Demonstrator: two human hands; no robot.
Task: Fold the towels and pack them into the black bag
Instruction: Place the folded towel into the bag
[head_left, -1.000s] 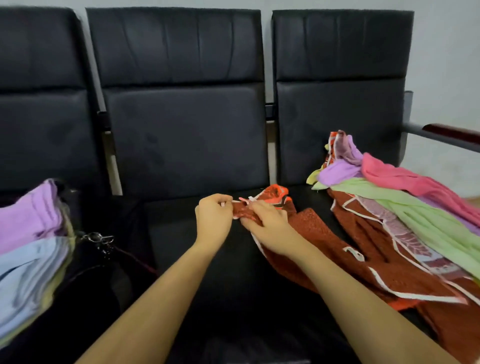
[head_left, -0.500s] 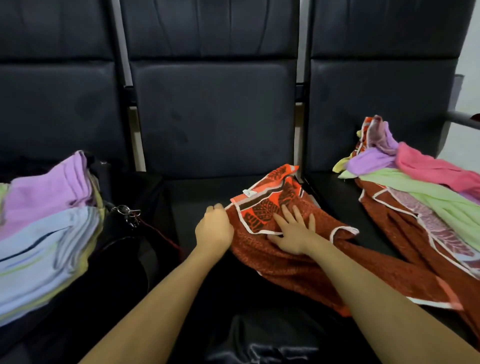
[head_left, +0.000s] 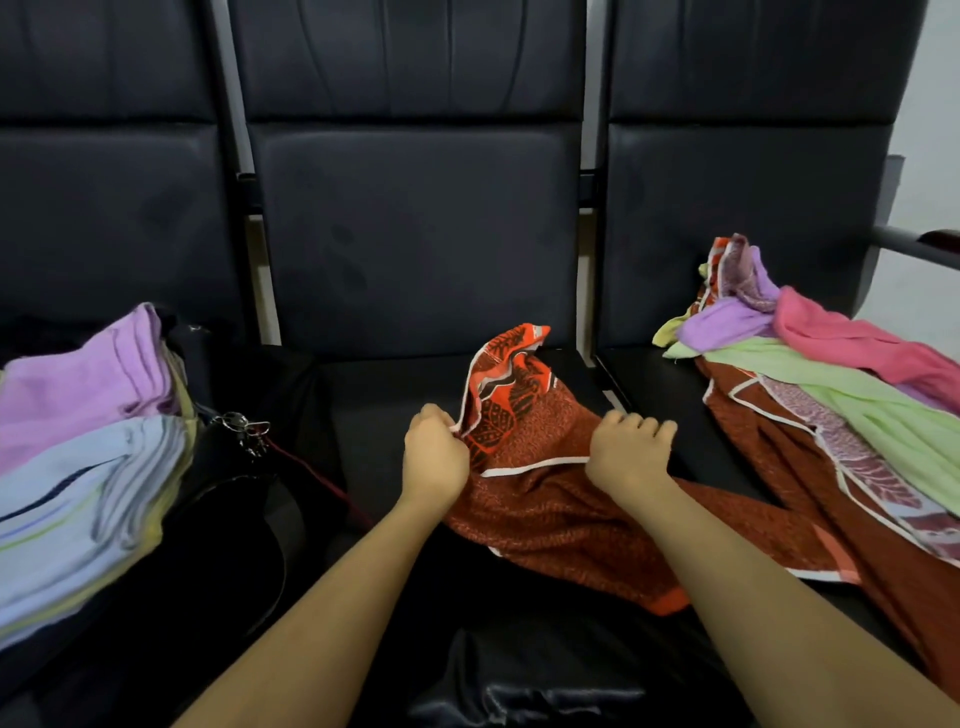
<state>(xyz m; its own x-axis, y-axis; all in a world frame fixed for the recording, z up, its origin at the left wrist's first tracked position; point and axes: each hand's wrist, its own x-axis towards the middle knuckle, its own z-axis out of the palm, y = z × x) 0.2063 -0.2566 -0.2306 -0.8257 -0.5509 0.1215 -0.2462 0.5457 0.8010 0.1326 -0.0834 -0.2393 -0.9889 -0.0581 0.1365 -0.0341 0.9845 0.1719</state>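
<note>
towels: a folded stack (head_left: 88, 457) fills the black bag (head_left: 228, 525); both hands, left hand (head_left: 435, 460) and right hand (head_left: 626, 457), pinch the red towel (head_left: 545, 499); an unfolded pile (head_left: 831, 374) waits.

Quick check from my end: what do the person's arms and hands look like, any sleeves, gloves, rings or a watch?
Both forearms are bare right up to the bottom edge of the picture, with no sleeve showing. The left hand and the right hand wear no gloves. No watch, bracelet or ring shows on either wrist or on the fingers in view.
</note>
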